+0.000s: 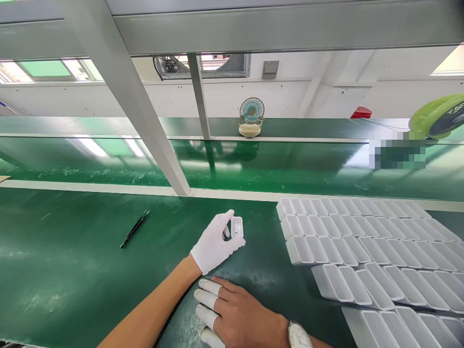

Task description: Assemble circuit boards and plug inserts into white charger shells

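Left hand, gloved, grips a small white box at the green bench, left of rowed trays. Right hand: palm down, fingers extended. Wristwatch dial: markings too small to read.

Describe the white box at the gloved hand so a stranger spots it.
On the green tabletop, left of the white trays, find the gloved left hand. In its grasp is the white box, alone, unlike the trays packed in rows.

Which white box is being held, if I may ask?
The lone box in the gloved left hand; the other boxes sit in rows on the right, untouched by either hand.
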A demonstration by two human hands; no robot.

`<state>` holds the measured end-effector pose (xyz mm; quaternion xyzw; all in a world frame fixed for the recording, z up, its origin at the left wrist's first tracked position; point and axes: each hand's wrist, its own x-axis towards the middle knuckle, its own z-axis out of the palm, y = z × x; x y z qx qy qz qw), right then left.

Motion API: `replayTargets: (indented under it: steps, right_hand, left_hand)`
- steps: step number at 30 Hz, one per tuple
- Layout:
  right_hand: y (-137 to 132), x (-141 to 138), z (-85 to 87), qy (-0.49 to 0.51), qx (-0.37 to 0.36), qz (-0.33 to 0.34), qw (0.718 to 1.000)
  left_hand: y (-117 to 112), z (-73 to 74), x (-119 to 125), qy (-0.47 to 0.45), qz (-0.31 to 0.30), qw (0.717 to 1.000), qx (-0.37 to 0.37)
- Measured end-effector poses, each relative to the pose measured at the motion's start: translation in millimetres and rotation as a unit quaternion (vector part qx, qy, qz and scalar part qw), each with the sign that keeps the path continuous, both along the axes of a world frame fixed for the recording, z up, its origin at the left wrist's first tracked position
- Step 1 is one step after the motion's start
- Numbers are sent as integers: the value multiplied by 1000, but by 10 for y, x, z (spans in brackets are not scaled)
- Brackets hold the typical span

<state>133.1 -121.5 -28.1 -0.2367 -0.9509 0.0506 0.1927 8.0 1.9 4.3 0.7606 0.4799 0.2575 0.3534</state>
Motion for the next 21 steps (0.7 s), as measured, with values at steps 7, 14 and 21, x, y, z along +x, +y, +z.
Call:
replayTargets:
  steps: [7,14,21]
  right_hand:
    - [9,16,57,4,22,3,1000]
    - [-1,10,24,17,15,-4,1000]
    - [-17,6,12,15,14,-12,1000]
  left_hand:
    - [63,-35,-122,-90,-66,990,85]
    - [69,-60,-69,-44,-49,993,94]
    - [66,-65,-56,-48,-25,997,58]
